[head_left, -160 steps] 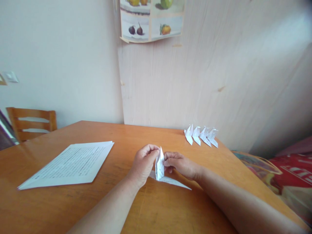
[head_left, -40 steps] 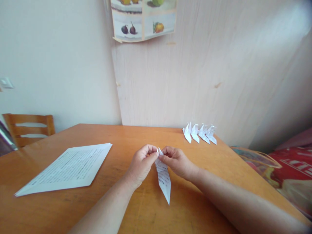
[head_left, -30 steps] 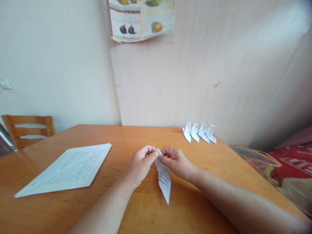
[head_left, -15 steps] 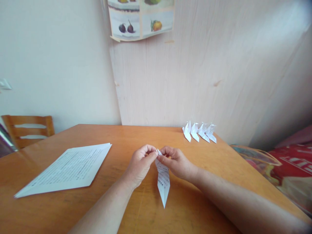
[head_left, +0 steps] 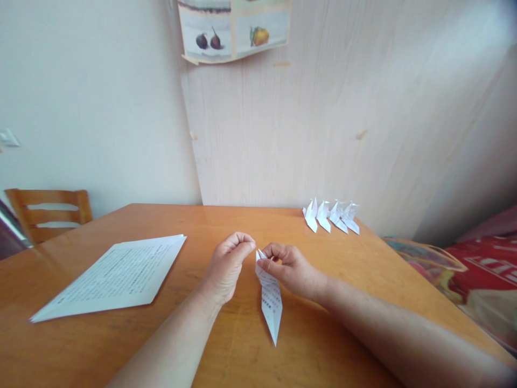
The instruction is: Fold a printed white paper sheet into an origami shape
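A narrow strip of folded printed paper (head_left: pixel 271 302), pointed at its lower end, hangs over the middle of the table from my right hand (head_left: pixel 297 272). My right thumb and fingers pinch it near the top, where small pointed tips stick up. Just left of those tips is my left hand (head_left: pixel 228 264), its thumb and index finger pressed together and its other fingers curled. A small gap parts it from the paper, and nothing shows between its fingertips.
Several folded paper figures (head_left: pixel 323 216) stand in a row at the table's back right. Printed sheets (head_left: pixel 117 275) lie at the left on the wooden table (head_left: pixel 226 350). A chair (head_left: pixel 52 215) is beyond the left edge; a red bag (head_left: pixel 484 264) lies at the right.
My left hand has come off the paper's tip and moved slightly up and left. My right hand keeps its pinch on the folded paper. The view has tilted slightly.
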A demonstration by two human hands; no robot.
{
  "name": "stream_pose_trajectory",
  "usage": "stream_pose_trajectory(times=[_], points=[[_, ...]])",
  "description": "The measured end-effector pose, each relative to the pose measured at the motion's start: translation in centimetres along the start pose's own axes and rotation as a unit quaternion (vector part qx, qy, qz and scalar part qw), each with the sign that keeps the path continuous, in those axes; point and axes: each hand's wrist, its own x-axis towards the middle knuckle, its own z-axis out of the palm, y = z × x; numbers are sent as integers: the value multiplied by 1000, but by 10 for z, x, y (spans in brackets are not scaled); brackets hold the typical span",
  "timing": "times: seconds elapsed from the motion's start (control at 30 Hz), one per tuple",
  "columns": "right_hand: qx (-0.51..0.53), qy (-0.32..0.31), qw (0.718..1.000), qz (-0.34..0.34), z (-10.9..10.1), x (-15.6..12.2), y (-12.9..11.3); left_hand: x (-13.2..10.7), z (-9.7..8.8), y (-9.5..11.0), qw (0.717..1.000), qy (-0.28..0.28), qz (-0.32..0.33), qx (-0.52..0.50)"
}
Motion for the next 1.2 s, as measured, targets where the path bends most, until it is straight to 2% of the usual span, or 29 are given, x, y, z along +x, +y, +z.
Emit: stream_pose_trajectory(times=[0.17,0.43,0.73,1.03,1.2], points=[[1,20,1000,-6,0,0,5,1,-1,0,1000,7,-3,8],[-13,95,995,-9,-1,7,18,-2,5,-6,994,-59,-28,88],[-17,102,995,-5,-2,7,22,-1,7,-10,992,-63,-17,112],[-24,117,993,-1,-2,6,11,-4,9,-7,988,-68,-16,136],[-24,115,993,0,-2,6,10,-3,9,-6,987,-57,13,152]])
